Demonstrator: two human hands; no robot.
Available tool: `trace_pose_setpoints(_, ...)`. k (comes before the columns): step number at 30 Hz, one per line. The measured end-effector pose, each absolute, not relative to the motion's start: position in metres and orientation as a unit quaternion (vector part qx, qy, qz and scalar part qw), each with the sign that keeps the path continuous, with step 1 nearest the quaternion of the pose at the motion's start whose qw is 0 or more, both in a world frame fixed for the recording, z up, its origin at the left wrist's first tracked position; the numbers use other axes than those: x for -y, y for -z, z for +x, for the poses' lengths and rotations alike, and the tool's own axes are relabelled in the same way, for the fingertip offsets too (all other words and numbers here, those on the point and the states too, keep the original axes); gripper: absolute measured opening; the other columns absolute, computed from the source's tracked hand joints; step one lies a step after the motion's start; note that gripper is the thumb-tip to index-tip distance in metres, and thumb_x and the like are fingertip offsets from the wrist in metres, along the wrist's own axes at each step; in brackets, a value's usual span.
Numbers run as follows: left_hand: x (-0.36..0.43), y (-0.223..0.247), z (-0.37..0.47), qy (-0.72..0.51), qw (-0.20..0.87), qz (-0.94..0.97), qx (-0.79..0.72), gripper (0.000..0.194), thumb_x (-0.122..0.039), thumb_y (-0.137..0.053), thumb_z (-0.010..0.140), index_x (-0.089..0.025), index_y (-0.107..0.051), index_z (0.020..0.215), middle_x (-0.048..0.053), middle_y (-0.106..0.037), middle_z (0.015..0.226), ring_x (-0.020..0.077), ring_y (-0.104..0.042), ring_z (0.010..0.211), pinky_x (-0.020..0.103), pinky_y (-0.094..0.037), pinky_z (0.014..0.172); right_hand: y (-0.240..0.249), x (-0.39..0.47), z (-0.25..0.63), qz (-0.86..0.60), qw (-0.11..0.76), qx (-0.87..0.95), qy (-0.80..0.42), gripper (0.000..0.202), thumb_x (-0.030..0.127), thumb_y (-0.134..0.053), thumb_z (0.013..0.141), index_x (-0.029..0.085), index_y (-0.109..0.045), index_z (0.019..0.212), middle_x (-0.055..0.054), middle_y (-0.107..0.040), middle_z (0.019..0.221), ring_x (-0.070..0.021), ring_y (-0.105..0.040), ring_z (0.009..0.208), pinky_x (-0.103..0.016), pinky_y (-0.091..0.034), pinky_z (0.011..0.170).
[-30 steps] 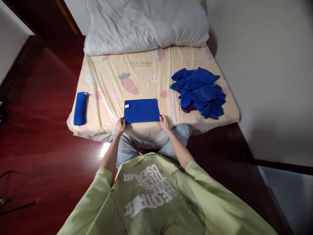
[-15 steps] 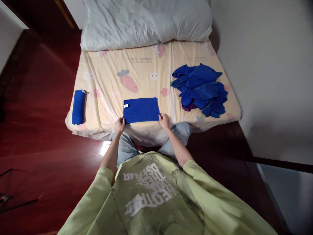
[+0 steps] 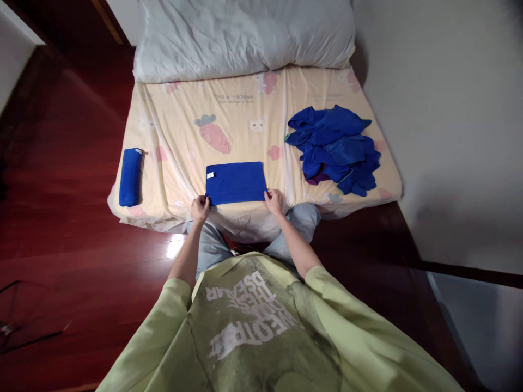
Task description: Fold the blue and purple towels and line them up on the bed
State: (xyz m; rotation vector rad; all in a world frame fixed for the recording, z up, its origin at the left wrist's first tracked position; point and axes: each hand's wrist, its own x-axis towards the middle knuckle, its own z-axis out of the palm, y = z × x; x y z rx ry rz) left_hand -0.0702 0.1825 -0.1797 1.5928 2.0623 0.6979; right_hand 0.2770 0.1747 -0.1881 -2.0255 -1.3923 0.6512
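A blue towel point(image 3: 236, 183), folded into a flat rectangle with a small white tag at its far left corner, lies on the near part of the bed. My left hand point(image 3: 200, 208) pinches its near left corner. At the near right corner, the fingers of my right hand point(image 3: 273, 201) are closed on the cloth. Toward the bed's left edge rests a rolled blue towel point(image 3: 130, 177) with a white tag at its top. A loose heap of blue cloths point(image 3: 335, 147) is piled on the right, with a bit of purple showing at its lower edge.
The bed point(image 3: 183, 125) has a cream sheet printed with carrots and rabbits. Across its far end lies a bulky grey-white quilt point(image 3: 245, 38). A wall point(image 3: 449, 120) runs along the right side. Dark red flooring point(image 3: 73, 179) extends to the left, with a thin black frame point(image 3: 16, 316) on it.
Both hands keep their grip on the towel's near corners and have barely moved. The towel, roll and heap look the same; the view has shifted very slightly.
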Motion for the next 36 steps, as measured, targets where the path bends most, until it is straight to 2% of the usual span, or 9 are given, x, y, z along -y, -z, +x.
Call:
trace_pose_setpoints(5, -0.182, 0.181, -0.069, -0.262, 0.215, 0.575, -0.744, 0.025, -0.041, -0.055, 0.096, -0.021, -0.067, 0.103, 0.011, -0.071, 0.089, 0.0291, -0.064, 0.102, 0.038, -0.051, 0.09, 0.185, -0.175, 0.275, -0.766, 0.29, 0.512, -0.258, 0.022, 0.039, -0.055, 0.096, 0.021, -0.067, 0.093, -0.008, -0.076, 0.087, -0.0218, -0.07, 0.074, -0.03, -0.047, 0.07)
trace_pose_setpoints(12, -0.182, 0.188, -0.071, -0.318, 0.21, 0.575, -0.724, 0.018, -0.035, -0.064, 0.092, -0.022, -0.06, 0.104, 0.008, -0.066, 0.086, 0.0278, -0.063, 0.091, 0.04, -0.051, 0.086, 0.187, -0.178, 0.278, -0.772, 0.309, 0.496, -0.25, 0.015, 0.034, -0.065, 0.089, 0.023, -0.062, 0.098, -0.001, -0.07, 0.078, -0.0199, -0.064, 0.07, -0.029, -0.044, 0.066)
trace_pose_setpoints(14, -0.182, 0.19, -0.072, -0.331, 0.203, 0.589, -0.709, 0.014, -0.033, -0.064, 0.091, -0.023, -0.061, 0.1, 0.008, -0.065, 0.089, 0.0278, -0.062, 0.092, 0.04, -0.051, 0.088, 0.188, -0.179, 0.28, -0.763, 0.326, 0.503, -0.242, 0.012, 0.031, -0.066, 0.087, 0.023, -0.063, 0.095, -0.001, -0.069, 0.081, -0.0197, -0.063, 0.071, -0.029, -0.046, 0.068)
trace_pose_setpoints(17, -0.179, 0.192, -0.074, -0.35, 0.18, 0.612, -0.685, 0.011, -0.028, -0.063, 0.091, -0.023, -0.066, 0.1, 0.011, -0.065, 0.105, 0.0291, -0.06, 0.105, 0.043, -0.05, 0.097, 0.189, -0.18, 0.281, -0.727, 0.361, 0.536, -0.231, 0.005, 0.023, -0.064, 0.085, 0.021, -0.068, 0.089, -0.006, -0.07, 0.094, -0.0205, -0.064, 0.081, -0.031, -0.051, 0.076)
trace_pose_setpoints(22, -0.174, 0.198, -0.076, -0.354, 0.174, 0.671, -0.627, 0.026, -0.024, -0.054, 0.096, -0.024, -0.075, 0.112, 0.01, -0.068, 0.128, 0.0297, -0.056, 0.119, 0.046, -0.046, 0.109, 0.2, -0.181, 0.283, -0.664, 0.376, 0.607, -0.224, 0.023, 0.013, -0.056, 0.089, 0.019, -0.078, 0.094, -0.012, -0.068, 0.105, -0.0235, -0.065, 0.094, -0.036, -0.055, 0.09)
trace_pose_setpoints(25, -0.174, 0.2, -0.079, -0.35, 0.185, 0.692, -0.603, 0.034, -0.025, -0.048, 0.099, -0.024, -0.076, 0.118, 0.008, -0.069, 0.132, 0.029, -0.056, 0.119, 0.046, -0.047, 0.109, 0.208, -0.179, 0.283, -0.645, 0.367, 0.647, -0.175, 0.032, 0.012, -0.053, 0.092, 0.021, -0.081, 0.102, -0.013, -0.068, 0.112, -0.0263, -0.063, 0.107, -0.042, -0.053, 0.102)
trace_pose_setpoints(29, -0.174, 0.197, -0.083, -0.331, 0.199, 0.712, -0.586, 0.041, -0.031, -0.043, 0.102, -0.022, -0.075, 0.126, 0.008, -0.071, 0.133, 0.0292, -0.057, 0.119, 0.048, -0.048, 0.108, 0.213, -0.172, 0.284, -0.634, 0.338, 0.679, -0.151, 0.042, 0.009, -0.048, 0.094, 0.023, -0.08, 0.117, -0.011, -0.072, 0.115, -0.0268, -0.062, 0.114, -0.043, -0.051, 0.107)
trace_pose_setpoints(32, -0.173, 0.193, -0.085, -0.316, 0.201, 0.722, -0.581, 0.042, -0.038, -0.048, 0.1, -0.021, -0.073, 0.13, 0.007, -0.069, 0.137, 0.0302, -0.057, 0.124, 0.049, -0.045, 0.112, 0.212, -0.166, 0.286, -0.629, 0.331, 0.686, -0.154, 0.044, 0.009, -0.046, 0.095, 0.023, -0.077, 0.125, -0.011, -0.072, 0.125, -0.0265, -0.062, 0.12, -0.045, -0.048, 0.112)
trace_pose_setpoints(36, -0.174, 0.192, -0.087, -0.293, 0.204, 0.734, -0.578, 0.051, -0.045, -0.062, 0.089, -0.021, -0.07, 0.133, 0.008, -0.066, 0.141, 0.0325, -0.056, 0.129, 0.049, -0.042, 0.115, 0.206, -0.162, 0.294, -0.61, 0.33, 0.704, -0.153, 0.046, 0.014, -0.048, 0.094, 0.022, -0.072, 0.132, -0.009, -0.069, 0.138, -0.0261, -0.062, 0.127, -0.047, -0.046, 0.115)
